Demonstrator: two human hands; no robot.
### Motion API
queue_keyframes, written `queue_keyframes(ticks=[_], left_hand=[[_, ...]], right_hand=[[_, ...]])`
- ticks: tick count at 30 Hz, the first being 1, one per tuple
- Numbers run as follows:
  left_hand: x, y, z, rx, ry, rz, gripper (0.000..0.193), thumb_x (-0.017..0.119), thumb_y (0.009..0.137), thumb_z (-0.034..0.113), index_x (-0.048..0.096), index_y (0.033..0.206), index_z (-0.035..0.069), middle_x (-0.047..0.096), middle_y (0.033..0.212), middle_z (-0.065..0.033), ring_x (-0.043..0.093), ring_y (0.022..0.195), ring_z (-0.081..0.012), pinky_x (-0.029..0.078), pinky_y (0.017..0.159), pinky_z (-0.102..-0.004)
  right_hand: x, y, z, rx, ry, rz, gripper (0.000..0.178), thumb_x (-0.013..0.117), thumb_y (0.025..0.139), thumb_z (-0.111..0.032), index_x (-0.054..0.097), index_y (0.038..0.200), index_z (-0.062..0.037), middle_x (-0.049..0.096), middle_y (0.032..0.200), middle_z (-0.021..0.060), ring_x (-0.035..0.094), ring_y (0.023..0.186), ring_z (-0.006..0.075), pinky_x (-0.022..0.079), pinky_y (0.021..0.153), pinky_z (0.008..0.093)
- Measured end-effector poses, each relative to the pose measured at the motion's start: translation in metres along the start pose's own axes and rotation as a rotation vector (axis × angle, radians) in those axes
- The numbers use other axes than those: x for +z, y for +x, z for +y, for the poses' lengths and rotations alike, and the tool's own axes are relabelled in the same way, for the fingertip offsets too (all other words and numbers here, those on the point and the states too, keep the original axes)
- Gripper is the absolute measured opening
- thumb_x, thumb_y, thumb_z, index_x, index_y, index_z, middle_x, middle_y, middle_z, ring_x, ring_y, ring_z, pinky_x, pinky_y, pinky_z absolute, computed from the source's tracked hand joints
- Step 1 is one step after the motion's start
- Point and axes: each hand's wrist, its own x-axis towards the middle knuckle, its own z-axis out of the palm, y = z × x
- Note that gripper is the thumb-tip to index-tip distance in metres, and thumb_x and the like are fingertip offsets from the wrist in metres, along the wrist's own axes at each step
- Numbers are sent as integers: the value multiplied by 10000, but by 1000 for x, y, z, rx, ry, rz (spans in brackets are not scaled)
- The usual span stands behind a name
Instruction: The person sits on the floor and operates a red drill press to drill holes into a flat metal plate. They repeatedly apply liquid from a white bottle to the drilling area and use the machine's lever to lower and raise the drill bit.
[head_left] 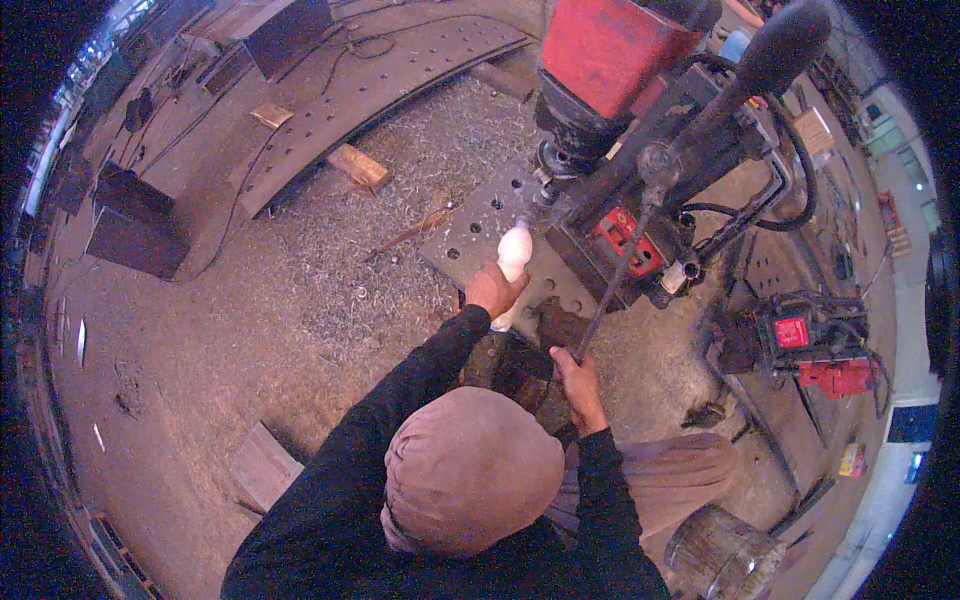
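My left hand (494,291) is wrapped round a white squeeze bottle (515,250). The bottle's tip points at the drilling spot under a red-topped magnetic drill (610,60). My right hand (579,389) grips the lower end of the drill's long feed lever (622,275), which slants up to the hub on the machine's side. Beneath the drill lies a grey steel plate (475,205) with several round holes. The cutter's contact with the plate is too small to make out.
Metal shavings (350,240) cover the ground left of the plate. Near them are a wooden block (359,167) and a long perforated steel plate (400,90). A second red-and-black drill (800,345) stands at the right, with a metal can (722,553) lower down. Dark box-shaped steel pieces (135,235) stand at far left.
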Motion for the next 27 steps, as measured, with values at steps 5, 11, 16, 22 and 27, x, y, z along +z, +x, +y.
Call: queue_keyframes(ticks=[5,11,16,22,27], left_hand=[[-1,0,2,-9,-2,14,744,644,777,587,530,1018,-108,645,896,-317,651,851,-450,519,744,-507],[-2,1,5,-11,28,-11,751,650,777,572,515,1052,-113,649,906,-315,652,848,-448,522,746,-506],[-4,0,4,-10,37,5,751,652,782,558,506,1058,-125,652,901,-309,654,846,-444,523,748,-502],[-4,0,7,-2,42,-17,760,638,792,569,504,1066,-127,649,916,-309,656,857,-434,522,762,-498],[2,3,1,3,40,-35,781,618,793,599,506,1073,-121,644,949,-310,655,868,-432,519,775,-497]], right_hand=[[-3,0,-1,94,-43,-1,278,688,826,-332,561,850,-86,529,688,-24,460,579,97,363,548,270],[-3,6,12,35,-17,15,294,689,827,-348,569,885,-86,524,687,-27,466,587,93,359,530,272],[-1,0,8,76,-22,42,287,689,831,-349,557,856,-95,507,665,-31,454,562,92,347,504,272],[-5,8,21,72,-11,24,275,678,844,-344,554,784,-107,500,642,-41,442,544,86,328,487,274],[-6,2,13,62,-25,15,271,678,842,-345,568,788,-104,501,649,-44,438,552,81,324,499,266]])
